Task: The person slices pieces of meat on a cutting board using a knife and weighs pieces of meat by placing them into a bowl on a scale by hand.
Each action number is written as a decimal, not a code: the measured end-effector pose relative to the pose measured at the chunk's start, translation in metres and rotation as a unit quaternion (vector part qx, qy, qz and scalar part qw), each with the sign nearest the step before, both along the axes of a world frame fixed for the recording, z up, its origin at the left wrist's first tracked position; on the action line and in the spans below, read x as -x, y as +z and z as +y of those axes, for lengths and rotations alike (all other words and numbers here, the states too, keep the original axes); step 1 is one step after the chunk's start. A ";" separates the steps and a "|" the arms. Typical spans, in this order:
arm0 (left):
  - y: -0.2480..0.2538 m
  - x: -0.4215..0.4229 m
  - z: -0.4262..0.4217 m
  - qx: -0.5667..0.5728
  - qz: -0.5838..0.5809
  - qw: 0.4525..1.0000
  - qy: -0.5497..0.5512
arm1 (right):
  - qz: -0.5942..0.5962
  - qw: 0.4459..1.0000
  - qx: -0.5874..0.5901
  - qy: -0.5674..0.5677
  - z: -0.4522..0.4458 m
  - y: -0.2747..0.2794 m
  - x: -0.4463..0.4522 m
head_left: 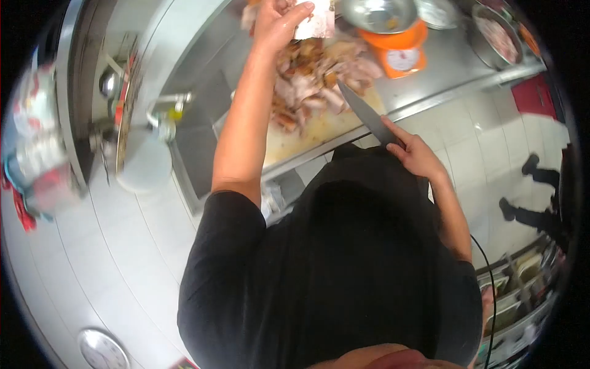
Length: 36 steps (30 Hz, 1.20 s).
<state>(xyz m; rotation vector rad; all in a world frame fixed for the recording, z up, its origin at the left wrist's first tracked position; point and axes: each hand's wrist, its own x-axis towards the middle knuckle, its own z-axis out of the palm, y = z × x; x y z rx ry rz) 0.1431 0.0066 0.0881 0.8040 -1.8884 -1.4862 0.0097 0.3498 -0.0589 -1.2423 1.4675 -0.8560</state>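
My left hand (279, 23) reaches to the top of the view, its fingers closed on a small white card (316, 21). Below and beside it, chopped cooked meat (307, 80) is heaped on a yellowish cutting board (295, 142). In my right hand (415, 150) is a large knife (367, 115), held by its handle near the counter's front edge. The blade points up and left toward the meat, with its tip close to the pile.
An orange scale (401, 54) with a metal bowl (380, 13) stands right of the meat. Farther right is a pot of meat (495, 38). A faucet (169, 98) is at the left. Another person's legs (534, 218) show at the right.
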 end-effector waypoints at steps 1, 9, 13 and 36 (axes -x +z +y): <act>-0.002 -0.032 -0.008 0.047 0.001 0.999 -0.003 | -0.002 1.000 0.018 0.022 -0.013 0.001 -0.009; -0.055 -0.298 0.001 0.043 -0.090 0.961 0.259 | 0.030 0.945 0.062 0.319 -0.146 -0.014 -0.143; -0.091 -0.380 0.030 0.045 -0.161 0.924 0.344 | 0.105 0.908 0.060 0.400 -0.177 -0.043 -0.233; -0.199 -0.425 0.052 0.105 -0.181 0.949 0.236 | 0.268 0.946 0.096 0.153 -0.192 0.032 -0.287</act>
